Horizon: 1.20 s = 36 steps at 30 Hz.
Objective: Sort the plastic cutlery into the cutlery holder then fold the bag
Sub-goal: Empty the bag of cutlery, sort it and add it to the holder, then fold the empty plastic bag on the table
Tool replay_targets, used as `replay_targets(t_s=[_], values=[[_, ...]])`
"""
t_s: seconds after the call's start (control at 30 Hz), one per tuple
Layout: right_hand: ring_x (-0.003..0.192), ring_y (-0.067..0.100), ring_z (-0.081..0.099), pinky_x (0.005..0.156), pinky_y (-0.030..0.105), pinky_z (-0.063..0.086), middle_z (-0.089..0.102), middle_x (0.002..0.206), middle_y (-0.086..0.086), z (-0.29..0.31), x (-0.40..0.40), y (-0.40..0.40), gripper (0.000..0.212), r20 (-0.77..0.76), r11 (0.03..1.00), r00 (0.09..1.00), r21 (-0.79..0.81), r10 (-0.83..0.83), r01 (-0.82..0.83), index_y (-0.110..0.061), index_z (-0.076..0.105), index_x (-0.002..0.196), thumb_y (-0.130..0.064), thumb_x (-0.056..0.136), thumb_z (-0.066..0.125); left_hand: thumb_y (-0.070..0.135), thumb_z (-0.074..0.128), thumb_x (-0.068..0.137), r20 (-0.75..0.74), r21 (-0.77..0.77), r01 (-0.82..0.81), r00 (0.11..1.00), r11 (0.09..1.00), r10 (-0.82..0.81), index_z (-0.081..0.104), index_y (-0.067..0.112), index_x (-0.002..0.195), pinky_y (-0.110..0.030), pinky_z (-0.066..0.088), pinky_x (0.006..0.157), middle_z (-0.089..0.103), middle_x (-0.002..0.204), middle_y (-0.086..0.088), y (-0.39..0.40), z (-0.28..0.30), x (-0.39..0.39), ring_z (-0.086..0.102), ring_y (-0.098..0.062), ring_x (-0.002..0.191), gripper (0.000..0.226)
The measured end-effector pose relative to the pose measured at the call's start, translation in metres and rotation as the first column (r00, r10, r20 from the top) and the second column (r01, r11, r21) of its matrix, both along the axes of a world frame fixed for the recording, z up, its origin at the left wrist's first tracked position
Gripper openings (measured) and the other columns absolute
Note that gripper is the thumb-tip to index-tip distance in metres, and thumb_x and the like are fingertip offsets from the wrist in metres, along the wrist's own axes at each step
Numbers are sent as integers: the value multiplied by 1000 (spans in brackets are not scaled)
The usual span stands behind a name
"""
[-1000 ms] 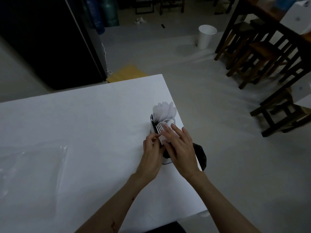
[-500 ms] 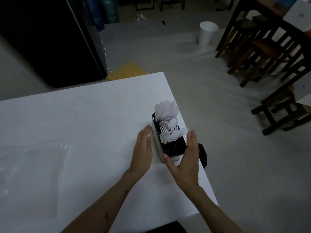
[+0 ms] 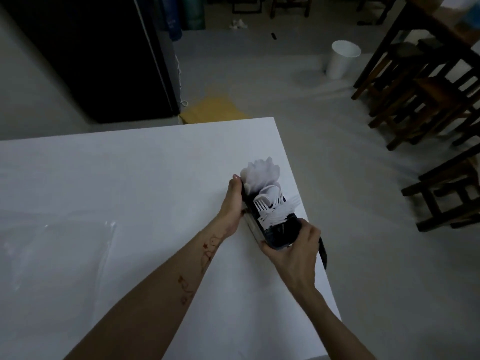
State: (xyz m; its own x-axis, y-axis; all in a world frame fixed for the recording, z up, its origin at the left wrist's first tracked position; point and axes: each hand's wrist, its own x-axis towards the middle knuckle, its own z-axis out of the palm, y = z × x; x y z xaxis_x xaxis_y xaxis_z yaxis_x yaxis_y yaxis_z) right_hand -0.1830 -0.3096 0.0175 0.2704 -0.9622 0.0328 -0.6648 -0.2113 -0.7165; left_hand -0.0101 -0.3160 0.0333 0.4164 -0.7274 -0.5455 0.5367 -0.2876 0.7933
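A dark cutlery holder (image 3: 279, 236) stands near the right edge of the white table (image 3: 130, 178). White plastic spoons (image 3: 262, 172) fill its far compartment and white forks (image 3: 272, 211) stick out of the middle one. My left hand (image 3: 233, 201) presses flat against the holder's left side. My right hand (image 3: 293, 248) grips its near end, fingers wrapped around the corner. A clear plastic bag (image 3: 52, 255) lies flat at the left of the table, apart from both hands.
A black object (image 3: 323, 252) hangs off the table's right edge beside my right hand. On the floor beyond stand a white bin (image 3: 341, 59), dark wooden stools (image 3: 428, 100) and a black cabinet (image 3: 91, 53).
My hands left the forks, spread to either side of the holder, then closed onto it. The left hand slid further along its left side; the right took the near end.
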Motion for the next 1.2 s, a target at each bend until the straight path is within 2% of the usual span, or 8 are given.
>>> replay_targets(t_s=[0.23,0.37,0.53,0.8,0.9,1.0,1.1,1.2], values=[[115,17,50,92,25,41,40,134,3,28,110,-63,96,17,863,874,150,486,-483,-21,38,143,-26,62,88,38,26,103,103,-66,-392,912,917,397,43,19,113,-36,49,89,54,123,0,46,10,101,55,-16,103,27],[130,28,43,104,25,34,40,144,13,32,190,-95,100,-56,732,736,176,674,-658,-14,30,150,-17,67,86,41,21,103,39,-101,-488,869,867,494,32,15,134,-47,42,104,43,132,-1,69,7,151,47,-19,120,42],[138,30,35,114,42,33,34,153,10,31,249,-112,101,-60,654,663,252,746,-713,-13,26,152,-7,69,84,46,21,101,-27,-89,-548,836,832,548,26,13,142,-48,35,111,37,145,-5,79,-2,185,45,-21,128,53],[139,28,35,113,41,35,30,156,8,17,257,-114,104,-116,674,670,251,733,-695,-17,15,155,-7,75,81,49,20,101,-4,-108,-445,894,889,447,32,22,139,-35,39,103,46,137,3,93,-5,180,49,-19,124,48],[139,28,37,110,46,39,26,158,8,-3,243,-88,108,76,797,843,290,532,-529,-17,7,156,-2,75,77,51,21,100,71,-30,-427,901,904,428,26,28,146,-35,30,110,34,151,5,107,-2,169,37,-17,135,52],[121,29,52,102,44,46,43,139,14,-19,224,-17,73,115,907,958,309,262,-285,-8,29,146,2,82,63,44,26,102,304,17,-467,845,884,440,28,23,148,-32,25,116,31,152,7,148,0,153,31,-13,139,51],[97,27,63,87,39,51,61,108,9,-24,215,75,38,41,860,921,344,388,-377,-10,49,124,-9,88,60,29,32,104,597,31,-542,684,839,420,47,19,135,-3,30,98,49,140,5,216,-3,136,43,-9,129,36],[91,22,65,80,33,53,62,92,0,-21,230,159,32,36,727,831,465,555,-505,-13,52,119,-27,93,62,23,34,103,740,131,-587,594,799,315,48,18,135,-10,26,102,44,146,0,293,-15,145,30,-16,142,35]])
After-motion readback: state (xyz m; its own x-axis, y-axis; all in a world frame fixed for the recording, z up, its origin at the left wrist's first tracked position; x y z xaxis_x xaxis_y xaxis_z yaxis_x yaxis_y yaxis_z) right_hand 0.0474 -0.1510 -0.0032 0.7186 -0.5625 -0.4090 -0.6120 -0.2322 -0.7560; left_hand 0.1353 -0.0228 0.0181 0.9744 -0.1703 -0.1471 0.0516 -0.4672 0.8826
